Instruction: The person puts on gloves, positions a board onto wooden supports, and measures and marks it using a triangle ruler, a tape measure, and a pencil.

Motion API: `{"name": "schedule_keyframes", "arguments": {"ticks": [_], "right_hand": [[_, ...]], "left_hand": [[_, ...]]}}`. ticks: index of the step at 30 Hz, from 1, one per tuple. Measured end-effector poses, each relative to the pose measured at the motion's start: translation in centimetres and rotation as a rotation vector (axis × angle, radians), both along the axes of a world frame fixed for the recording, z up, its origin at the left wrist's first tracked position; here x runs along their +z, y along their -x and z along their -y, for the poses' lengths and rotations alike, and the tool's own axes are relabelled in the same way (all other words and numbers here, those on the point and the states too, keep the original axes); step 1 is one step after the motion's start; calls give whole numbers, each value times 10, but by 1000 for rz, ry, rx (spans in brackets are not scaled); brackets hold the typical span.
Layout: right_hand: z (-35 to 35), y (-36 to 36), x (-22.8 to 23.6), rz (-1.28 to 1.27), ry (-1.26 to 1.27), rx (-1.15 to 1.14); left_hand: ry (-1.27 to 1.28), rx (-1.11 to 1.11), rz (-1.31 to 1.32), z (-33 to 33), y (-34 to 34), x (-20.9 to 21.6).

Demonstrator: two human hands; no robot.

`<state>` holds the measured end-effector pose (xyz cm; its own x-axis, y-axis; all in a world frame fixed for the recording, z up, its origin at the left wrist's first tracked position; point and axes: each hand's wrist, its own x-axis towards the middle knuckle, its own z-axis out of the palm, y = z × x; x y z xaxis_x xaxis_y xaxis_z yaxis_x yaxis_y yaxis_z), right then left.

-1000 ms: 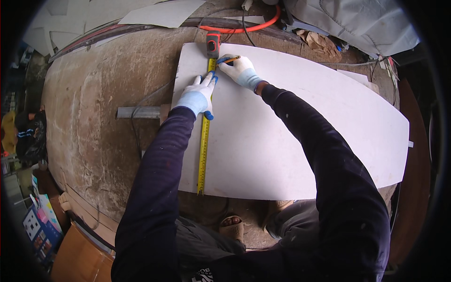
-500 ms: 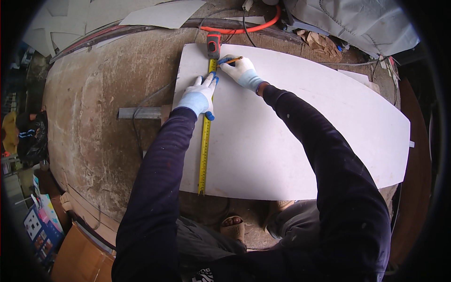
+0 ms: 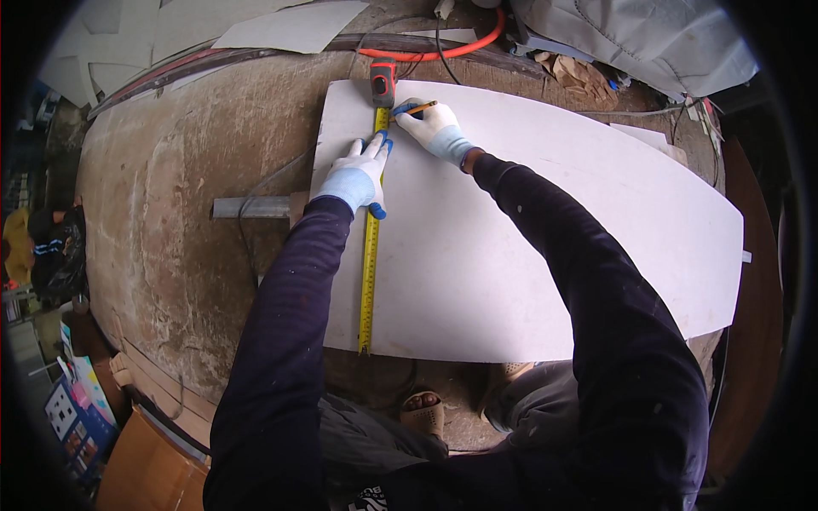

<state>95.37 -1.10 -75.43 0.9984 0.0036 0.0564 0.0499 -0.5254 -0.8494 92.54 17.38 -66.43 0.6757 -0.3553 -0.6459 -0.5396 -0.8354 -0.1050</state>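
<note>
A large white panel (image 3: 494, 255) lies flat before me, with a rounded far edge. Across its left part stretches a yellow tape measure blade (image 3: 367, 289), drawn out from a red and black tape measure case (image 3: 383, 83) at the far edge. The blade's free end reaches the near edge. My left hand (image 3: 361, 166), in a white glove with blue fingertips, presses down on the blade with fingers spread. Right of the blade, near the case, my gloved right hand (image 3: 430, 128) is closed around a pencil (image 3: 421, 108), its tip close to the blade.
A grey metal bar (image 3: 251, 208) juts out left of the panel over the stained brown surface (image 3: 162, 196). An orange hose (image 3: 452, 53) and black cable lie beyond the far edge. Grey sheeting (image 3: 639, 43) covers something at far right. A brown cardboard piece (image 3: 149, 464) stands lower left.
The whole view has shifted very slightly. Both hands stay at almost the same place on the panel, the pencil still beside the blade.
</note>
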Motion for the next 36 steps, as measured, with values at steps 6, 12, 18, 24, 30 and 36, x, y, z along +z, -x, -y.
{"name": "schedule_keyframes", "arguments": {"ticks": [6,12,18,24,30,36], "right_hand": [[0,-2,-3,-4,-14,4],[-2,-6,-8,-43,44,-23],[-1,-3,-1,-46,69,-11],[0,-3,3,106,117,74],[-2,-10,6,37,231,120],[2,-9,15,-3,172,122]], "left_hand": [[-19,-5,-3,1,-1,0],[-22,-7,-8,1,-1,1],[-24,-2,-16,2,-1,2],[-21,-2,-11,2,0,3],[-26,3,-15,4,1,5],[-35,4,-25,3,0,3]]}}
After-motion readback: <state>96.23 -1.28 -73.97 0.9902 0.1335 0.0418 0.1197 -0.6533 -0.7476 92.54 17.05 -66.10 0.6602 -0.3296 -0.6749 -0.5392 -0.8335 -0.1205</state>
